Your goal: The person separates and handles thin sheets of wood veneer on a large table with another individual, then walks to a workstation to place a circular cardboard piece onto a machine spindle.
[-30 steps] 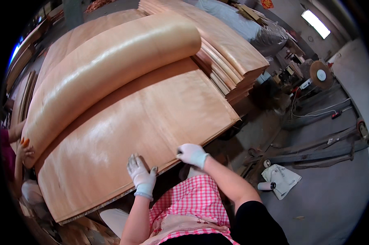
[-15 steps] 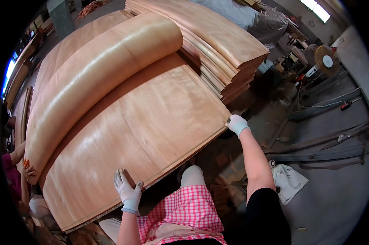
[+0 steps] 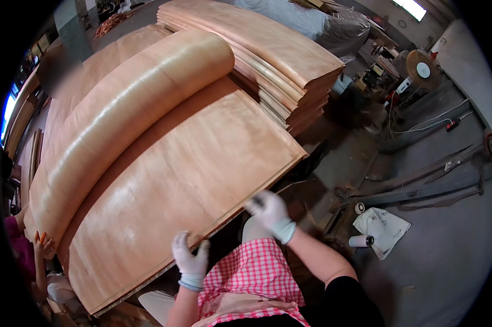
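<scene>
A wide sheet of reddish-brown wood veneer [image 3: 186, 163] lies flat on a stack in front of me. Its far part curls back over itself in a long, thick roll [image 3: 131, 103]. My left hand [image 3: 190, 256], in a white glove with greyish fingertips, is at the near edge of the sheet, fingers bent and thumb apart, holding nothing visible. Close to the same edge, to its right, is my right hand [image 3: 270, 215], also gloved; motion smears its fingers. At the far left, a co-worker's hand [image 3: 43, 246] rests by the end of the roll, with something orange at the fingers.
Folded veneer sheets [image 3: 284, 82] are piled behind the right corner. A white bag [image 3: 382, 231] and a small cylinder [image 3: 360, 241] lie on the floor at right. Farther back stand a round brown disc [image 3: 423, 71] and a cable. Scraps litter the floor below the stack.
My right hand has left the sheet's right corner and swung in toward my left hand. My left hand has shifted right and lifted from lying flat on the sheet.
</scene>
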`<state>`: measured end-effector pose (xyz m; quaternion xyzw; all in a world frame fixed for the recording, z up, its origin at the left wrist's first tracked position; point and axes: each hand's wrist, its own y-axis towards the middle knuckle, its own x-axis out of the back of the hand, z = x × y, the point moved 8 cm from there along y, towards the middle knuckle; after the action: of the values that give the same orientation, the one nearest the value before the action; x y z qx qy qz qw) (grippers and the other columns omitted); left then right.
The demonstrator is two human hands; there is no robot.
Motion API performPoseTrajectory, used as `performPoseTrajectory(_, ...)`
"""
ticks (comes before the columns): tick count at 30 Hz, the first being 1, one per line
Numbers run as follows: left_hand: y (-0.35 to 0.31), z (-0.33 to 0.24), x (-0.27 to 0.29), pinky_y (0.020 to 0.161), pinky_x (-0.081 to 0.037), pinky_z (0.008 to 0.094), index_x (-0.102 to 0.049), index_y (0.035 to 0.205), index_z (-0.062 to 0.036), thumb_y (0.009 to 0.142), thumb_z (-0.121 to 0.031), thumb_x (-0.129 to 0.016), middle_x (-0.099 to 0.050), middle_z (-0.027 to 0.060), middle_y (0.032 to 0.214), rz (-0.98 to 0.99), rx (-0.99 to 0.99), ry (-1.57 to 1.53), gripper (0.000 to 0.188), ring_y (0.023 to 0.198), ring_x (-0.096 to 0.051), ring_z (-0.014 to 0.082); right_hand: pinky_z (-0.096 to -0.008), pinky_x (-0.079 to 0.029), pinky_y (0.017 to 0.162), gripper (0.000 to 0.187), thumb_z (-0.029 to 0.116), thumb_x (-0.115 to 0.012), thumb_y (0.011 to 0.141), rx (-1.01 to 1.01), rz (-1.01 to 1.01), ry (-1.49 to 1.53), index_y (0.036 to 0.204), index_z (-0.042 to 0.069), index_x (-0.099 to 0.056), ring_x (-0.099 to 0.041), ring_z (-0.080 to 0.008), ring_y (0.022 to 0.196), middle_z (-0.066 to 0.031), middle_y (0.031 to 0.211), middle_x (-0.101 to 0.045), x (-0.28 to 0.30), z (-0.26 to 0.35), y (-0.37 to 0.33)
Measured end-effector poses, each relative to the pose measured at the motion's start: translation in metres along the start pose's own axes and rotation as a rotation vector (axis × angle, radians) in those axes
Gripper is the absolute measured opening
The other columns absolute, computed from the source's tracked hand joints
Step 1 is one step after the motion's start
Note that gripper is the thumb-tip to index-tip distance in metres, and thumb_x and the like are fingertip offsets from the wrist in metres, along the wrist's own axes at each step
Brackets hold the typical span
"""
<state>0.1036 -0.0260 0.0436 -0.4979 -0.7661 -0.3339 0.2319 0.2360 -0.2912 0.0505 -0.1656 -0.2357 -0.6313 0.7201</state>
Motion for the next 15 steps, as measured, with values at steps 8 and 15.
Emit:
performPoseTrajectory(8,-0.031,-0.011,0.046,0.072,-0.052,0.0275,-0.057,0.119,-0.0004,0.074,-0.008,-0.081,-0.062,0.0073,0.108,-0.015,0.301,-0.721,0.052,0.088,-0.061,0.0159,-0.0441,-0.052,0.081,0.032,0.020,-0.049,0.096,0.323,0.492,0.254,0.123,0.005,-0.060,-0.064,-0.0391,0.094,-0.0205,0.103,-0.066,-0.107,0.152,-0.079)
performPoseTrajectory(15,-0.073,0.017,0.057,0.089,-0.049,0.0258,-0.063,0.118,0.0020,0.091,-0.004,-0.067,-0.064,0.0038,0.111,0.031,0.688,-1.286,0.028,0.098,-0.060,0.0113,-0.0393,-0.050,0.070,0.059,0.009,-0.054,0.094,0.299,0.645,0.186,0.149,0.008,-0.035,-0.063,-0.0336,0.077,-0.0174,0.087,-0.064,-0.133,0.180,-0.104)
